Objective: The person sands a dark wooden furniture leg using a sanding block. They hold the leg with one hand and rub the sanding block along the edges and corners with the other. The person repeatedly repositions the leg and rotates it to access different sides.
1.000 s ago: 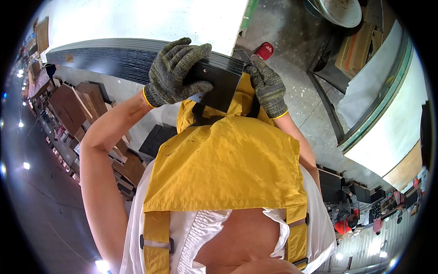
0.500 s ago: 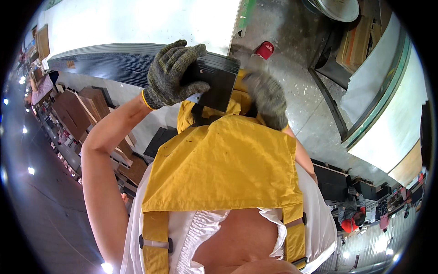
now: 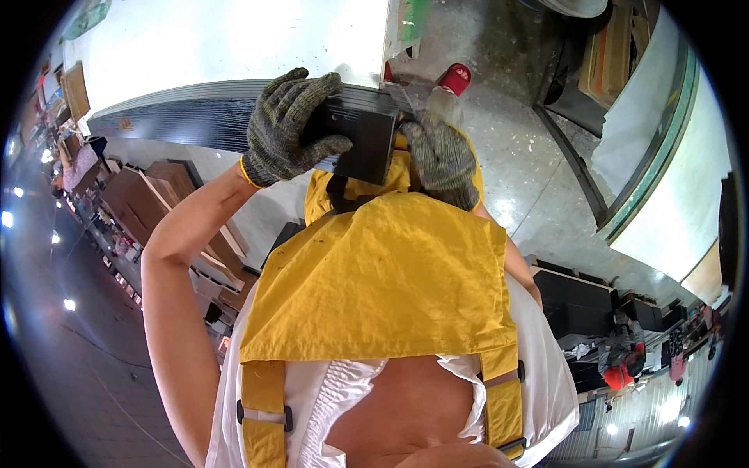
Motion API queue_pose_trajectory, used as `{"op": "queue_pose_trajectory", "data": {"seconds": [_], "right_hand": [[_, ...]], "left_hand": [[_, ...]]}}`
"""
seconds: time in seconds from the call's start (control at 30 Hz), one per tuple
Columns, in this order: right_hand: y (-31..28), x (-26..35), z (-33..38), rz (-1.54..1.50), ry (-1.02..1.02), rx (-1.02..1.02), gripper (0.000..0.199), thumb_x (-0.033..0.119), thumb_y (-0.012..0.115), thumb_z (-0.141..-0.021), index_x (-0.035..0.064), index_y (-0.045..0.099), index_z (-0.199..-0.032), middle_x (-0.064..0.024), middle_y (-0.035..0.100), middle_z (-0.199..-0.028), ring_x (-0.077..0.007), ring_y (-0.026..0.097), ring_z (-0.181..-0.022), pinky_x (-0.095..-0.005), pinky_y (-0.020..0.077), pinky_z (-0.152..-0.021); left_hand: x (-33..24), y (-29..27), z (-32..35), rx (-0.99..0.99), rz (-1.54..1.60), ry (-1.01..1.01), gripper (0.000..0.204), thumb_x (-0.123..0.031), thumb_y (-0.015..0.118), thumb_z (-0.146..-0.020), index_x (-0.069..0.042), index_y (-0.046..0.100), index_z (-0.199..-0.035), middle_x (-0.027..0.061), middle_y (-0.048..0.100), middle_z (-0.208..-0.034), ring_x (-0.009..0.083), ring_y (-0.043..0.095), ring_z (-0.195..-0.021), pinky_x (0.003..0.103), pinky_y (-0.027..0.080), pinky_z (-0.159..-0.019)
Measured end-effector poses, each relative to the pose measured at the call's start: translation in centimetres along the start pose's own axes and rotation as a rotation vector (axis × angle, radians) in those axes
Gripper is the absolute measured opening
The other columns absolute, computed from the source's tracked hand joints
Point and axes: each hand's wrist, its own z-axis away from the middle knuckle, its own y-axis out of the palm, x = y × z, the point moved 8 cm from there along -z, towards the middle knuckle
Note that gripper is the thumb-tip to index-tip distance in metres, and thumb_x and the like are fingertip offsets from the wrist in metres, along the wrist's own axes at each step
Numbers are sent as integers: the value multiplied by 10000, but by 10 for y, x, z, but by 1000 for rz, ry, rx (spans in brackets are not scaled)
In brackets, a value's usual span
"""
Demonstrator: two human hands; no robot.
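A stack of long, thin black boards (image 3: 195, 117) lies along the near edge of a white tabletop (image 3: 234, 43), its right end coming toward me. My left hand (image 3: 289, 129), in a dark grey knitted glove, grips the stack near that end, fingers over the top and thumb on the near face. The smooth dark end face (image 3: 367, 140) has a small hole in it. My right hand (image 3: 443, 160), gloved alike, is closed right beside the stack's end corner. Its fingertips are partly hidden, and what they hold, if anything, cannot be made out.
My yellow apron (image 3: 374, 273) hangs just below the boards. To the right stand cardboard pieces (image 3: 607, 58) and a large white panel with a green edge (image 3: 663, 210). Brown boards (image 3: 136, 204) stand at the left. Another person (image 3: 622, 366) is far off at lower right.
My right hand, blurred before, has come left and in against the stack's end. The stack's end and my left hand have shifted slightly left; the left grip is kept.
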Motion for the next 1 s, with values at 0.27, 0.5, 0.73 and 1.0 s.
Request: {"op": "queue_pose_trajectory", "data": {"seconds": [0.27, 0.5, 0.73, 1.0], "right_hand": [[-35, 28, -10, 588, -473, -215, 384, 117, 611, -872, 74, 578, -1252, -106, 633, -1189, -224, 616, -1046, -318, 501, -863], [-37, 25, -29, 452, -171, -121, 298, 205, 646, -887, 46, 654, -1140, -137, 687, -1009, -305, 677, -883, -379, 534, -816], [-11, 0, 28, -766, 202, 252, 409, 194, 548, -963, 46, 492, -1340, -99, 545, -1307, -203, 542, -1183, -335, 444, -1013], [-43, 25, -45, 393, -125, 103, 319, 211, 567, -935, 87, 589, -1228, -116, 650, -1118, -187, 636, -994, -300, 531, -800]], "left_hand": [[5, 5, 10, 88, 8, -57, 792, -479, 760, -717, -15, 498, -1303, 98, 656, -1128, 308, 609, -1019, 461, 407, -997], [8, 4, 5, 56, 29, -68, 844, -459, 779, -717, 3, 456, -1345, 148, 571, -1296, 326, 559, -1154, 412, 416, -988], [13, 5, 4, 16, 45, -58, 861, -469, 791, -697, -12, 460, -1347, 155, 556, -1310, 339, 557, -1155, 417, 431, -979], [11, 1, 11, -22, 37, -93, 860, -505, 773, -698, -43, 465, -1355, 156, 562, -1297, 353, 560, -1141, 435, 439, -978]]}}
